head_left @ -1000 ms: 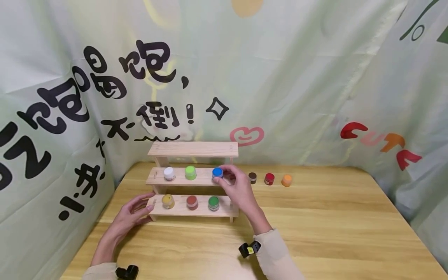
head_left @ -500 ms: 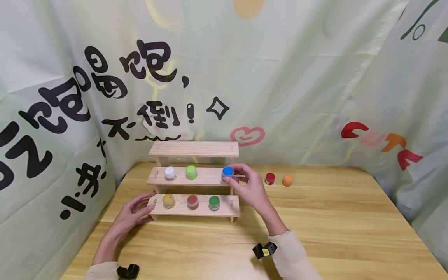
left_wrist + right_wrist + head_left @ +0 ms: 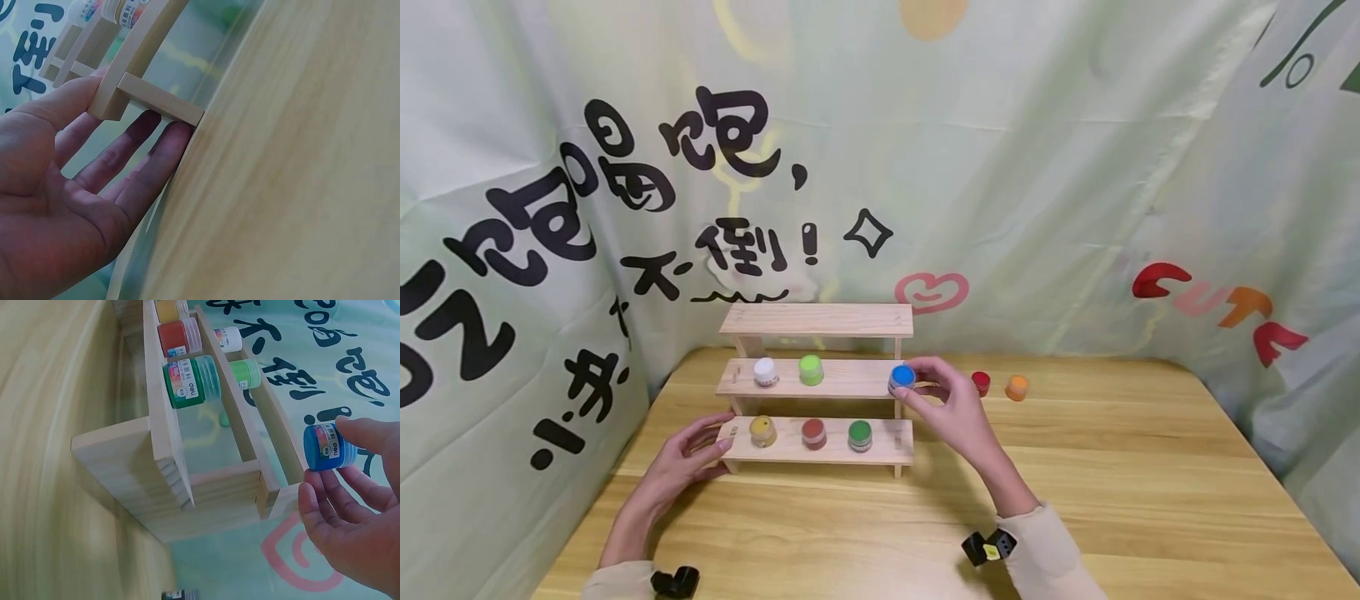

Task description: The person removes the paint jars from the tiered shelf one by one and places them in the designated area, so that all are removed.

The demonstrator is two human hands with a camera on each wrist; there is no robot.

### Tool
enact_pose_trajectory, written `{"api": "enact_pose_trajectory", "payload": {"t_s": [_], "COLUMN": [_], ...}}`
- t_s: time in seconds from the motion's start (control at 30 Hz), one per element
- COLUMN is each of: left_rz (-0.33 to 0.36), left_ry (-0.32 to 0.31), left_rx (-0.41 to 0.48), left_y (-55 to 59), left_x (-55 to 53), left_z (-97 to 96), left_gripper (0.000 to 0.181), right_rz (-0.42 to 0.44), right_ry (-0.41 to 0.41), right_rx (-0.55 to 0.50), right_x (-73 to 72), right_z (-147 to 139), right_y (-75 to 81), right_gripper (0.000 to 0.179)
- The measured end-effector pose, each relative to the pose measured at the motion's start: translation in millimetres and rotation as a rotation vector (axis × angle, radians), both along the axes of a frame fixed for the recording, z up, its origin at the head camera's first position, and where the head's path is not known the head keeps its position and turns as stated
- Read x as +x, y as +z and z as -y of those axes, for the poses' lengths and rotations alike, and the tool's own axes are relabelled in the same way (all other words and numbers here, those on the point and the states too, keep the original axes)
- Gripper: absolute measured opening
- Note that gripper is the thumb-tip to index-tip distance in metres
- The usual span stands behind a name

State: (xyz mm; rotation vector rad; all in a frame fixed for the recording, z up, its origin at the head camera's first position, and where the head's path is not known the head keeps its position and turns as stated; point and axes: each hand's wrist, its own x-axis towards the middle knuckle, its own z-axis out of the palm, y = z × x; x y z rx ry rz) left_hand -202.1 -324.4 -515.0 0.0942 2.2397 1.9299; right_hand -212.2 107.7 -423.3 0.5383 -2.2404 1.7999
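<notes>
My right hand pinches a small blue paint jar between thumb and fingers. In the head view the jar overlaps the right end of the middle tier of a three-tier wooden display rack. My left hand holds the rack's lower tier by its left end, thumb at the board and fingers past the leg. Yellow, red-brown and green jars stand on that lower tier. A white jar and a light green jar stand on the middle one.
Right of the rack, a dark red jar and an orange jar stand on the wooden table. A dark jar shows at the bottom of the right wrist view. A printed curtain hangs behind.
My right hand has moved right with the blue jar, from the middle tier's right part to its end. In the head view it now covers the dark jar. My left hand stays put.
</notes>
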Motion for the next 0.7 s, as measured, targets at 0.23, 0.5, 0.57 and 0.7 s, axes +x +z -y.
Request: {"api": "enact_pose_trajectory", "payload": {"t_s": [0.23,0.5,0.57,0.7], "left_rz": [0.004,0.014,0.014,0.004], "left_ry": [0.016,0.019,0.021,0.01], "left_rx": [0.002,0.007,0.007,0.011], "left_y": [-1.9,-1.9,-1.3,-0.5], "left_x": [-1.3,-0.9,-1.0,0.2], "left_z": [-0.5,-0.6,-0.9,-1.2], "left_gripper": [0.059,0.062,0.062,0.062], "right_rz": [0.003,0.023,0.027,0.055], "right_ry": [-0.025,-0.067,-0.076,-0.088], "right_rx": [-0.001,-0.013,-0.025,-0.026], "right_x": [2.2,0.4,-0.8,-2.8], "right_z": [-11,-25,-28,-34], "right_y": [-6.2,-11.6,-12.8,-16.0], "right_gripper": [0.033,0.032,0.032,0.034]}}
